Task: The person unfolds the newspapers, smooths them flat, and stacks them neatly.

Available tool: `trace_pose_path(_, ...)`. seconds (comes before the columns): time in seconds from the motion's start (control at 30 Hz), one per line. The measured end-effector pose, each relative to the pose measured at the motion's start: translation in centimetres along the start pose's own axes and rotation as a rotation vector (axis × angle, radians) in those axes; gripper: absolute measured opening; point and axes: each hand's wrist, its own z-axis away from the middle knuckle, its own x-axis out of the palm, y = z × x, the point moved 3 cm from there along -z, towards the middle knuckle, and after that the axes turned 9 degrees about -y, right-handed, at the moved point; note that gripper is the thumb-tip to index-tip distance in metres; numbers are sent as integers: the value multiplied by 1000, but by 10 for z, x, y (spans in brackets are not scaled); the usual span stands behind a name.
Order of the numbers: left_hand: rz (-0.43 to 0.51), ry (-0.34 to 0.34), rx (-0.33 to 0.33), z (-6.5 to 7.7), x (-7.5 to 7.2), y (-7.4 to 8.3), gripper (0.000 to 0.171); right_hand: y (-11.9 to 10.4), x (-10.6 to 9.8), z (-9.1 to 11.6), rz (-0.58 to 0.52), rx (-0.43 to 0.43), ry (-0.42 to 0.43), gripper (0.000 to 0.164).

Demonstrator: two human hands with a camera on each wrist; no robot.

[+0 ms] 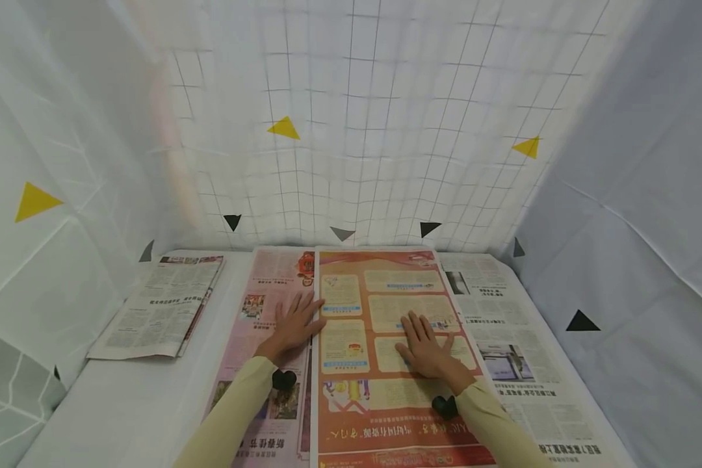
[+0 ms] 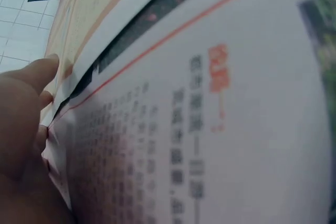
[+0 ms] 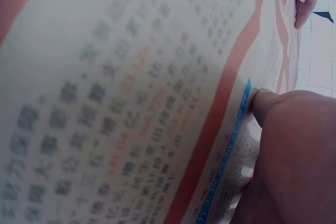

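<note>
A sheet of newspaper printed in orange and red (image 1: 342,361) lies in front of me, its left edge over a pink newspaper page (image 1: 257,364). My left hand (image 1: 292,328) rests on the pink page with fingers spread, and its fingertips touch the orange sheet's left edge. In the left wrist view, that hand's thumb (image 2: 39,72) points toward the border between the two pages. Spread out on the orange sheet, my right hand (image 1: 427,350) rests palm down on its right half. The right wrist view shows the right thumb (image 3: 268,100) against the printed page.
A folded stack of grey newspaper (image 1: 152,312) lies at the left on the white table (image 1: 99,396). Black-and-white newspaper (image 1: 544,390) spreads out to the right. White fabric walls (image 1: 351,143) with yellow and black triangles close in the back and both sides.
</note>
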Motion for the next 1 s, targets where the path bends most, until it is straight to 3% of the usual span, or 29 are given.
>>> trace_pose_path(0.33, -47, 20, -64, -5, 3, -1, 65, -4, -1, 1, -22, -11, 3, 76)
trace_pose_path(1.0, -80, 11, -80, -9, 6, 3, 61, -11, -4, 10, -16, 4, 31, 75)
